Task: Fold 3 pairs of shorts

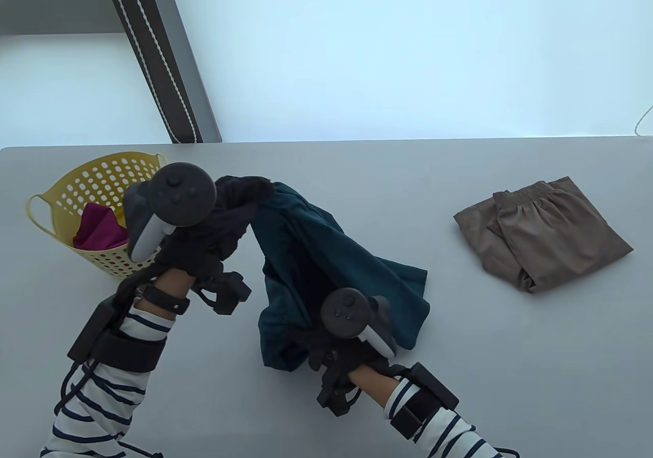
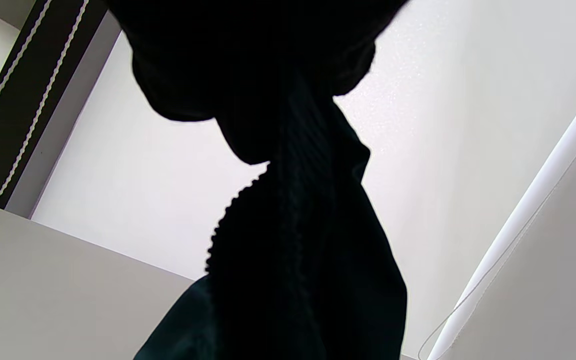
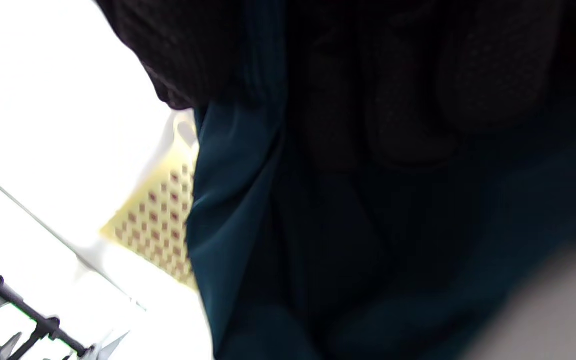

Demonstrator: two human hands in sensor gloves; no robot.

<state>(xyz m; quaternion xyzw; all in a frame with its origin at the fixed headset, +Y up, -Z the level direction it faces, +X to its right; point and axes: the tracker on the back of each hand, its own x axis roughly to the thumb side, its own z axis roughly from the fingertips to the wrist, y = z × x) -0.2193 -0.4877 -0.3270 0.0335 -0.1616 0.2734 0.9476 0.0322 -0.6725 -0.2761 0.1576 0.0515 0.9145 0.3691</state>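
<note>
Dark teal shorts hang in a bunch above the middle of the grey table. My left hand grips their top end and holds it high. Lower down, near the front, my right hand grips the shorts' bottom edge, fingers buried in the cloth. In the left wrist view the shorts drop as a dark silhouette from my fingers. The right wrist view is filled with teal cloth under my dark glove. A folded brown pair lies at the right. A magenta garment sits in the yellow basket.
The perforated yellow basket stands at the table's left side, close beside my left wrist. A dark striped post leans behind the far table edge. Bare grey surface lies between the teal shorts and the brown pair.
</note>
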